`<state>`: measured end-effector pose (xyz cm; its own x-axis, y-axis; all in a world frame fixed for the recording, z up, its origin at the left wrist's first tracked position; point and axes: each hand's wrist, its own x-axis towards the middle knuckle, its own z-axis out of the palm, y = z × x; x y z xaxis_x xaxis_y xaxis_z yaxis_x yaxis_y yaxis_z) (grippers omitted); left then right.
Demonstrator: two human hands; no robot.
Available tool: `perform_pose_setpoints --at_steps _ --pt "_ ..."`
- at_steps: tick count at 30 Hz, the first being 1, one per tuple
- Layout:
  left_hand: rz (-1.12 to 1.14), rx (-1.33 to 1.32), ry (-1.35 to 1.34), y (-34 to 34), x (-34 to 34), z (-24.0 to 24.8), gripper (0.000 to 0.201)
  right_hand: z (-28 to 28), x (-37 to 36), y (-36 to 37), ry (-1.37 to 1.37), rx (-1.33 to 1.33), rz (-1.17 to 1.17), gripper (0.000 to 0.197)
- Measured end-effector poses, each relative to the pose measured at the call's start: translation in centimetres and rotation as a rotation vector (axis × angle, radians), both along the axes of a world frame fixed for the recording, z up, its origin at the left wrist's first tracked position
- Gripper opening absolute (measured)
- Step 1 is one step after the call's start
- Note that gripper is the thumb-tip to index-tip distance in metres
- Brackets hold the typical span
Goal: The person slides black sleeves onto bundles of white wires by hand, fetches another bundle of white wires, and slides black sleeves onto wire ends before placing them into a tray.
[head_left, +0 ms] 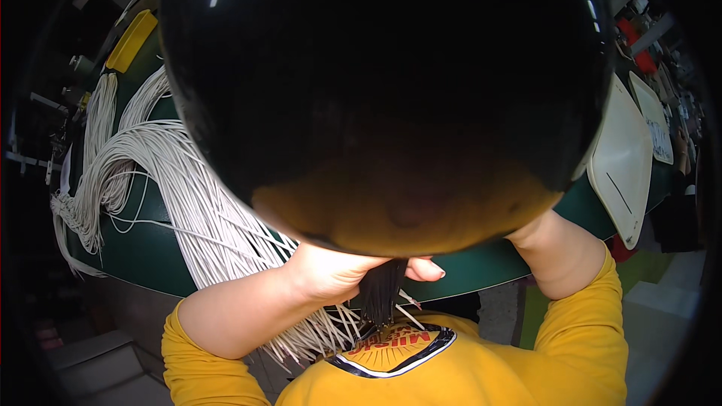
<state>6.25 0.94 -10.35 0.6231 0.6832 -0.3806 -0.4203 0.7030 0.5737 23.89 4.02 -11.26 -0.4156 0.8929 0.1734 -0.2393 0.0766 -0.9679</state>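
My left hand (335, 271) is closed around a bundle of thin black wires (380, 293), whose ends hang down in front of my yellow shirt. A fingertip (426, 269) shows on the far side of that bundle. Of my right hand (532, 230) only the wrist area shows; its fingers are hidden behind a large glossy black dome (391, 105) that covers the middle of the view. A thick spread of white wires (218, 229) lies under my left forearm, its loose ends hanging over the table's near edge.
The green table (154, 244) curves toward me. More white wire bundles (101, 116) lie at the left, with a yellow bin (132, 40) behind them. At the right stand a cream tray (623, 158) with a thin dark strip in it and a second pale tray (653, 116).
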Motion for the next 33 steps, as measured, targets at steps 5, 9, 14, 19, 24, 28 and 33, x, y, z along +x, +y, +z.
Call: perform_pose_setpoints --at_steps 5,9,14,19,24,28,33 --pt "0.024 0.012 0.019 0.0 0.1 0.1 0.011 -0.9 0.3 0.3 0.124 0.114 -0.075 0.016" --pt "0.028 0.001 0.033 -0.1 0.1 0.4 0.01 -1.0 -0.2 0.4 0.12 0.189 -0.082 0.013" --pt "0.014 0.037 0.004 -0.1 -0.2 -0.1 0.011 -0.4 0.5 0.5 0.141 0.227 -0.015 0.014" --pt "0.006 0.072 0.042 -0.1 -0.1 0.0 0.012 -0.7 -0.4 -0.1 0.131 0.184 -0.081 0.014" --pt "-0.003 0.106 0.032 0.0 -0.1 -0.2 0.012 -0.2 0.2 -0.1 0.103 -0.03 0.082 0.018" --pt "-0.033 0.15 0.025 0.1 0.0 -0.3 0.019 -1.1 -0.1 -0.4 -0.028 0.096 0.093 0.022" --pt "-0.063 0.186 0.003 0.0 0.1 -0.9 0.026 -1.8 -1.0 -0.4 0.065 0.204 0.12 0.019"
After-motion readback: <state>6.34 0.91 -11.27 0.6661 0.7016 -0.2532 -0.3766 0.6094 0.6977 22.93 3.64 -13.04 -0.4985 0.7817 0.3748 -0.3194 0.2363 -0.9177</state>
